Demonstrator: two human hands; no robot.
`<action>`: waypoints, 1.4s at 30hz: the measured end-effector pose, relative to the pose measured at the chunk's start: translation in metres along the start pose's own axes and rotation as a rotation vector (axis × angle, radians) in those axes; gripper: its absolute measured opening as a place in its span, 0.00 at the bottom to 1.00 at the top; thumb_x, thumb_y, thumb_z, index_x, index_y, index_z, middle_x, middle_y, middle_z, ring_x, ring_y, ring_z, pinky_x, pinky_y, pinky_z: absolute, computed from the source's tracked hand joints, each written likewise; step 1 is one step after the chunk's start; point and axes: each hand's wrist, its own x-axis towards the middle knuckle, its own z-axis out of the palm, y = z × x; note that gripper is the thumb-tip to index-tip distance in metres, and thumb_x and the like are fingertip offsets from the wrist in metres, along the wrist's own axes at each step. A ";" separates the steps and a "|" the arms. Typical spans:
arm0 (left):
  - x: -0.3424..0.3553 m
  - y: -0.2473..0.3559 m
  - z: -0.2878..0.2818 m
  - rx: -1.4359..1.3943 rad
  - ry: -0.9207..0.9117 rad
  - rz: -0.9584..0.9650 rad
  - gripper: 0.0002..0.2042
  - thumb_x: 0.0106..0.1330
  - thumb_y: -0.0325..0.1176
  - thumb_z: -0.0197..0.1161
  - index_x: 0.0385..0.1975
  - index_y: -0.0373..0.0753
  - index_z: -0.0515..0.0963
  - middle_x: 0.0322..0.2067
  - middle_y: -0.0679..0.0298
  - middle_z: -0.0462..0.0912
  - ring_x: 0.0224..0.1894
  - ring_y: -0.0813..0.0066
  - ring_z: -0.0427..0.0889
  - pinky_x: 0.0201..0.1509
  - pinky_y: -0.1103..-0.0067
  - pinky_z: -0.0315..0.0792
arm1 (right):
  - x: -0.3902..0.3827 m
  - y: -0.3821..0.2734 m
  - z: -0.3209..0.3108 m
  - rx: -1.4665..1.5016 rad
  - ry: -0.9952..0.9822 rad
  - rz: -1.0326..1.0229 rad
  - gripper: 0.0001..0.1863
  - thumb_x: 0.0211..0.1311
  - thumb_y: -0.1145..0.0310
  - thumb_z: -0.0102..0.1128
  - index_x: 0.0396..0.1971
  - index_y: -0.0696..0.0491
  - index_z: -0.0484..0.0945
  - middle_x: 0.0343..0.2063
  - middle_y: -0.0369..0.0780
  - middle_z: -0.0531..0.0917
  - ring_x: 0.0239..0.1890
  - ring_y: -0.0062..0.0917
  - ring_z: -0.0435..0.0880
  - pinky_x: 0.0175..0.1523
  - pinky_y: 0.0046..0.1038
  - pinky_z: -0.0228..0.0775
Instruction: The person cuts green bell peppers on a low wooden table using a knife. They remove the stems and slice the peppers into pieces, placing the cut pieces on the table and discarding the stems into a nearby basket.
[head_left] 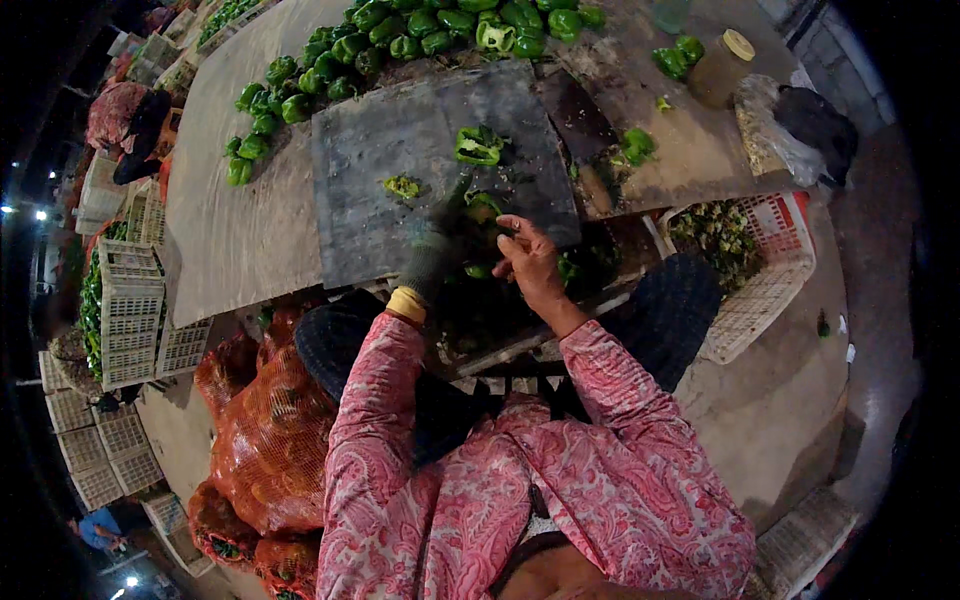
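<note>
My left hand point(437, 225), in a dark grey-green glove, grips a cut green bell pepper point(482, 207) over the near edge of a dark cutting board point(360, 190). Close beside the pepper is my bare right hand point(531, 258), its fingers bent and apart with nothing visible in them. A pepper half point(480, 147) lies on the board beyond my hands, and a small yellow-green pepper core point(402, 187) rests to the left. Right of the board lies a cleaver point(578, 112) with a dark broad blade and a wooden handle.
Whole green peppers point(410, 30) are piled along the board's far side. A jar point(718, 75) and plastic bag point(775, 120) stand at the right. A white crate point(770, 250) of trimmings is by my right knee; red mesh sacks point(275, 450) and stacked crates point(130, 310) are left.
</note>
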 end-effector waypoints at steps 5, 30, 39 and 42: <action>-0.004 -0.002 0.005 -0.016 -0.024 -0.052 0.33 0.55 0.20 0.62 0.65 0.39 0.63 0.47 0.54 0.78 0.44 0.65 0.79 0.47 0.73 0.74 | -0.007 0.001 0.000 -0.061 0.088 -0.251 0.25 0.61 0.73 0.57 0.60 0.53 0.67 0.42 0.37 0.79 0.40 0.17 0.77 0.38 0.22 0.74; -0.050 0.028 0.051 -0.512 -0.047 -0.330 0.13 0.69 0.37 0.58 0.47 0.36 0.76 0.38 0.69 0.81 0.35 0.82 0.77 0.36 0.82 0.73 | -0.045 0.009 -0.022 -0.980 0.143 -0.786 0.49 0.35 0.78 0.63 0.67 0.50 0.57 0.48 0.48 0.76 0.33 0.45 0.81 0.34 0.39 0.74; -0.064 0.051 0.045 -0.874 -0.041 -0.656 0.15 0.69 0.35 0.57 0.52 0.38 0.74 0.42 0.68 0.80 0.39 0.80 0.79 0.40 0.81 0.75 | -0.056 -0.004 -0.022 -1.009 0.100 -0.780 0.50 0.35 0.77 0.64 0.67 0.48 0.57 0.47 0.49 0.77 0.34 0.46 0.81 0.36 0.39 0.74; -0.068 0.040 0.044 -0.739 -0.116 -0.539 0.15 0.69 0.34 0.56 0.53 0.38 0.73 0.46 0.67 0.79 0.43 0.79 0.79 0.44 0.79 0.75 | -0.053 -0.001 -0.028 -0.988 0.081 -0.775 0.50 0.36 0.77 0.64 0.67 0.47 0.57 0.48 0.49 0.77 0.35 0.46 0.82 0.37 0.39 0.74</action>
